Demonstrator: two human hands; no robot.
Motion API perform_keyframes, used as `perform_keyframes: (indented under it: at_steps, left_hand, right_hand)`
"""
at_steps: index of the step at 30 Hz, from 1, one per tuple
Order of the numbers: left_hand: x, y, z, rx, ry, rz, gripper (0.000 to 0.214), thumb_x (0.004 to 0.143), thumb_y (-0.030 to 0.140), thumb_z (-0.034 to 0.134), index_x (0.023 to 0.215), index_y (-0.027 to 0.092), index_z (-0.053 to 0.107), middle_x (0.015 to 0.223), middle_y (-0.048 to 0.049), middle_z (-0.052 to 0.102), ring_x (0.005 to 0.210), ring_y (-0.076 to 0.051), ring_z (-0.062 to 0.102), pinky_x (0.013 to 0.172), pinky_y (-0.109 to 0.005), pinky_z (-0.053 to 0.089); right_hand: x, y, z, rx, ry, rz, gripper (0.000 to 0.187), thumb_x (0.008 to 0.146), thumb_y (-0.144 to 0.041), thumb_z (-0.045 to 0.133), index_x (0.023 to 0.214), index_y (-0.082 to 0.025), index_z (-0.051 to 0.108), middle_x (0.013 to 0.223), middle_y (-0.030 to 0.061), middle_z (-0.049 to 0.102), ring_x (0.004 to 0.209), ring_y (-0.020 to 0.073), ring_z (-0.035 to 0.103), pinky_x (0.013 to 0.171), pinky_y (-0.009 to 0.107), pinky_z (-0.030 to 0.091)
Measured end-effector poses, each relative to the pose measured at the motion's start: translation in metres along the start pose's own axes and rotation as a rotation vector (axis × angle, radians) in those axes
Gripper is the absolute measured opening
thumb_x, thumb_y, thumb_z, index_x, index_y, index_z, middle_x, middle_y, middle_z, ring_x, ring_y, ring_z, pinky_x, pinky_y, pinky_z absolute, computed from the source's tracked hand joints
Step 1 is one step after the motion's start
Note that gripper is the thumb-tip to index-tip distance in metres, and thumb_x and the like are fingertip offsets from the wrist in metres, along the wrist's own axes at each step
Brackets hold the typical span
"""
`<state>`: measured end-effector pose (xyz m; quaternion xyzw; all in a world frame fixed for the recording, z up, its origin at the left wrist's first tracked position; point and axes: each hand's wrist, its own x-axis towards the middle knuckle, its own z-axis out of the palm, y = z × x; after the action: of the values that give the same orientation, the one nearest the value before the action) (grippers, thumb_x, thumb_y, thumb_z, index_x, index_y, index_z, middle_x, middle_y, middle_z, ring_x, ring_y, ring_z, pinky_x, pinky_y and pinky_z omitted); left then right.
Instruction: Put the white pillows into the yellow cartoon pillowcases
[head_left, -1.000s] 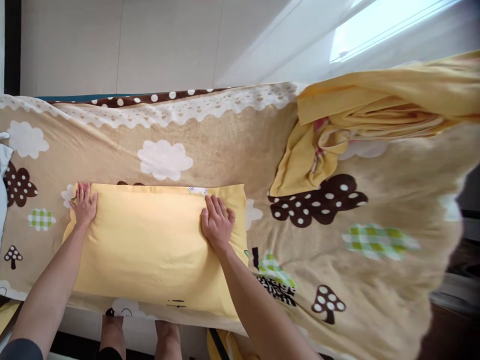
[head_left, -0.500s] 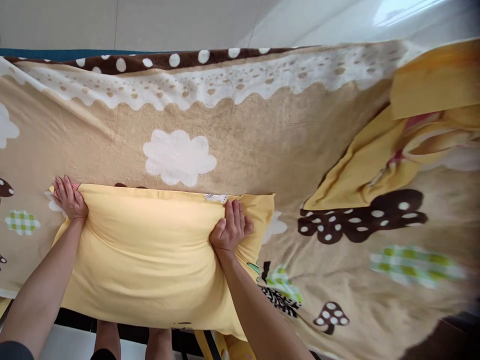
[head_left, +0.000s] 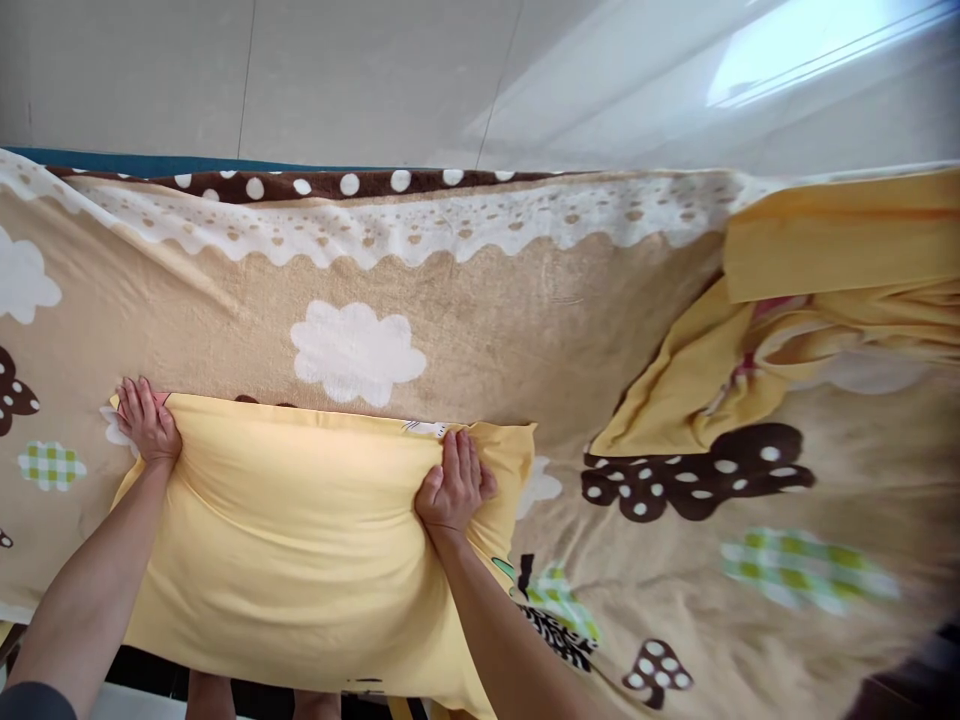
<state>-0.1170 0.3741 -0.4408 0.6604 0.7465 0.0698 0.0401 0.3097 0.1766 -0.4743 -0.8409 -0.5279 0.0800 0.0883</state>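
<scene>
A plump yellow pillow lies on the blanket, close to the near edge of the bed. My left hand rests on its far left corner with the fingers stretched out. Pressed down near the far right corner is my right hand, its fingers pointing away from me and the thumb to the side. The fabric dents and creases around both hands. A small printed white animal shows along the far edge of the pillow, beside my right fingers.
A tan blanket with clouds, mushrooms and checked shapes covers the bed. Folded yellow cloth lies to the right. Pale tiled floor stretches beyond the far edge. My legs stand at the near side.
The view has tilted, so the bed sits lower in the picture and more floor shows. Both hands keep their places on the pillow.
</scene>
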Motion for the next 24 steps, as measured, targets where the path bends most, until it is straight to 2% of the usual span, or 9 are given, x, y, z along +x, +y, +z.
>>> perform_keyframes:
  at_steps: [9,24]
  left_hand:
    - [0.0023,0.0064,-0.0049,0.057,-0.091,-0.059,0.066,0.091,0.035,0.027,0.151,0.008,0.034,0.160,-0.0173,0.025,0.151,-0.028,0.014,0.120,-0.049,0.011]
    - [0.0035,0.0077,-0.0051,0.052,-0.064,-0.047,0.066,0.091,0.037,0.026,0.150,0.007,0.035,0.160,-0.0178,0.027,0.151,-0.027,0.015,0.120,-0.048,0.011]
  right_hand:
    - [-0.0006,-0.0024,-0.0013,0.039,-0.014,0.014,0.064,0.088,-0.024,0.031,0.151,-0.013,0.034,0.148,0.0183,0.046,0.136,0.0304,0.043,0.108,0.052,0.028]
    - [0.0003,-0.0016,-0.0001,0.015,-0.015,0.032,0.063,0.087,-0.026,0.031,0.149,-0.012,0.038,0.146,0.0185,0.049,0.135,0.0304,0.045,0.108,0.050,0.029]
